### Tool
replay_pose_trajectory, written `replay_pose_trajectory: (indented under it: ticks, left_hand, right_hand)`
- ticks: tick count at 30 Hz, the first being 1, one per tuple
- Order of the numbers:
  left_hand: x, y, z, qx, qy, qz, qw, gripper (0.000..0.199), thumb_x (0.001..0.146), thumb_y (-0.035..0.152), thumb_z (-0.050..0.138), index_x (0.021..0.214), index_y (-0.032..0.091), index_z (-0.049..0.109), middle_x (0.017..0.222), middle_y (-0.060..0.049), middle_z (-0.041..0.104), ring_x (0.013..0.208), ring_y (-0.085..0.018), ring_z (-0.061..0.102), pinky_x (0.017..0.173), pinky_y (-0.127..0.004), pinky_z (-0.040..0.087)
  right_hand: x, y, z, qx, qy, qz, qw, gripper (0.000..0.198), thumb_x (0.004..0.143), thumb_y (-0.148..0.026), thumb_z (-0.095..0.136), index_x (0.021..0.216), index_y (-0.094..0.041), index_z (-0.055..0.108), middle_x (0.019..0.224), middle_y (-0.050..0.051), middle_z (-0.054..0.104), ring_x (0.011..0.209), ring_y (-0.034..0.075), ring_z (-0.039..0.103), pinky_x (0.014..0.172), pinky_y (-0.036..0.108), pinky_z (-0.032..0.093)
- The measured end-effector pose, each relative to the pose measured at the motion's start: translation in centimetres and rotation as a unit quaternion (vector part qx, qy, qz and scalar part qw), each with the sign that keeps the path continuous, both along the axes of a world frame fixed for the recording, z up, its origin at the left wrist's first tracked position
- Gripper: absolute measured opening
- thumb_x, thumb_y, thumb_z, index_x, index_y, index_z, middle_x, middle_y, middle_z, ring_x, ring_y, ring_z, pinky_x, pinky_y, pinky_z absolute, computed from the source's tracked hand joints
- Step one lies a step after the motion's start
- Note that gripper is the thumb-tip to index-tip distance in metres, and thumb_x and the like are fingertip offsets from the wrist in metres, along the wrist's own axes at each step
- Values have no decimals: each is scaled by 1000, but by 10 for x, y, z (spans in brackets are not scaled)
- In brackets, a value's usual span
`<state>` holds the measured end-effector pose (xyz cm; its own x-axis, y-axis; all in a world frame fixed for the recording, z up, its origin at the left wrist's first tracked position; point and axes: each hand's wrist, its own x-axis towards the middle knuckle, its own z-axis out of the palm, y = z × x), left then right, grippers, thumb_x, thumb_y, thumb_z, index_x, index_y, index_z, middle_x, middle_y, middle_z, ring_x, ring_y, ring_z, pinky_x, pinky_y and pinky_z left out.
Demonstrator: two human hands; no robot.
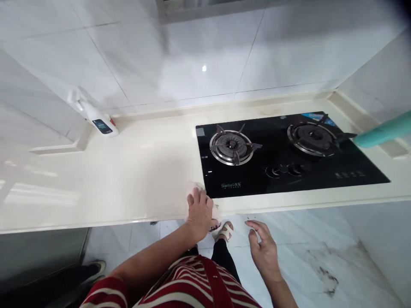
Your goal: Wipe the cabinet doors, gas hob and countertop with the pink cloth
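Observation:
My left hand (199, 214) presses a pale, patterned cloth (193, 187) onto the cream countertop (150, 171) at its front edge. The cloth lies just left of the front left corner of a black glass gas stove (253, 182), and part of it hangs over the edge. Over the floor, in front of the counter, my right hand (263, 248) is held in the air with its fingers a little bent and apart. Nothing is in it.
A white spray bottle (96, 117) stands at the back left against the tiled wall. The stove has a left burner (231, 146) and a right burner (313, 136) with raised metal supports. At the right, a teal tube-like object (385, 129) reaches in over the counter. A shoe (100, 267) shows at lower left.

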<state>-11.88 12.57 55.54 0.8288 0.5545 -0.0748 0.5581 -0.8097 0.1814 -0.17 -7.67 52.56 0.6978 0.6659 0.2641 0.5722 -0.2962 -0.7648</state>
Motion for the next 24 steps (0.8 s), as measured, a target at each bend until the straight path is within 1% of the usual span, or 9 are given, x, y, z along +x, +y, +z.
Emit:
replay_pose_trajectory:
  ticks: [3,6,8,10,13,16,19,21,24]
  left_hand:
    - [1,-5,-11,19,5,-25,999,83,66,63,80,135,23,56,154,-19,40,144,-51,26,109,-73,26]
    - [-2,-12,-23,43,-7,-40,998,79,68,59,81,136,28,55,157,-15,37,144,-50,25,110,-74,25]
    - [-5,-14,-29,63,-19,-53,996,78,68,57,81,136,28,55,156,-15,37,143,-50,26,110,-74,25]
    - [-11,-14,-35,89,-33,-73,993,75,72,53,80,137,29,53,156,-15,37,143,-50,26,109,-73,26]
    - [-28,-10,-48,134,-70,-94,984,58,82,45,72,136,32,54,156,-12,37,144,-49,26,109,-69,27]
    - [-58,3,-62,169,-113,-89,975,45,88,35,66,131,36,57,153,-9,42,146,-46,26,110,-64,28]
    - [-101,26,-68,176,-124,-94,972,43,88,33,65,130,35,58,152,-10,43,149,-44,21,111,-61,30]
    - [-134,46,-66,180,-127,-104,970,46,88,35,67,132,35,56,156,-11,38,150,-43,19,111,-60,32]
    - [-182,76,-61,193,-157,-109,963,60,85,44,70,138,30,48,164,-19,18,152,-43,16,110,-60,36]
  right_hand:
    - [11,9,-8,-11,-77,-13,997,24,95,-25,43,105,-20,65,114,9,60,111,21,56,98,42,46]
    - [33,28,-15,-34,-152,-14,988,25,94,-27,44,103,-20,66,117,11,58,112,24,54,99,46,43]
    - [51,46,-18,-62,-180,7,982,28,93,-29,43,105,-20,67,121,11,58,114,26,52,98,48,41]
    - [67,66,-22,-88,-194,22,977,30,93,-32,44,109,-20,67,124,12,57,117,29,50,98,49,39]
    - [84,90,-29,-106,-208,6,972,33,91,-35,46,110,-18,67,126,15,56,119,32,48,97,51,38]
    - [90,98,-40,-106,-219,-22,970,36,89,-37,48,111,-14,66,126,18,54,120,36,47,97,55,37]
    - [91,96,-48,-96,-228,-34,968,38,87,-37,51,112,-11,65,125,21,54,120,38,47,97,57,37]
    - [90,95,-50,-94,-233,-43,967,39,86,-37,52,112,-11,65,124,21,54,120,38,47,97,57,37]
    - [89,94,-50,-98,-236,-52,965,39,86,-40,50,110,-12,66,124,20,55,120,37,48,96,55,37]
